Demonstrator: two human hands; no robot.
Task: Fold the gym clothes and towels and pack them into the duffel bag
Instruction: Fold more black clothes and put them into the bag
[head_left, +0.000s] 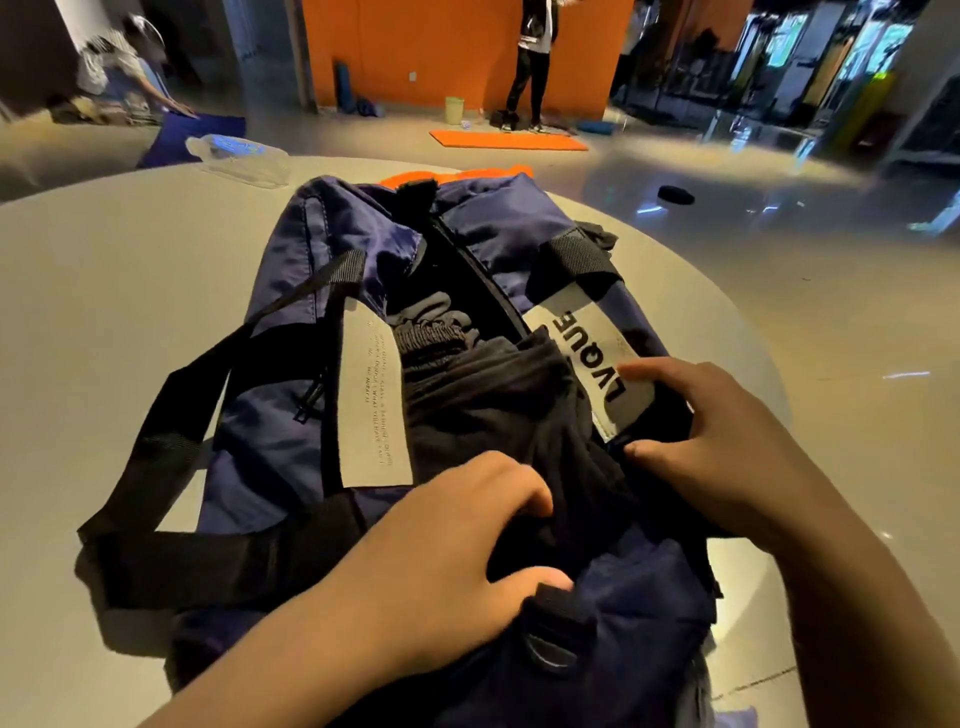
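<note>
Bag: navy nylon duffel bag (291, 431) lying on round grey counter (104, 270), zip open. Your left grip (447, 561) is clutching dark folded garment (498, 410) inside opening; your right grip (722, 441) is pinching bag's right edge beside grey label (587, 358).

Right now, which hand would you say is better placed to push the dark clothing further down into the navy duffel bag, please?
The left hand: its fingers already grip the dark clothing at the opening of the navy duffel bag. The right hand holds the bag's rim beside the grey label, bracing it.
</note>
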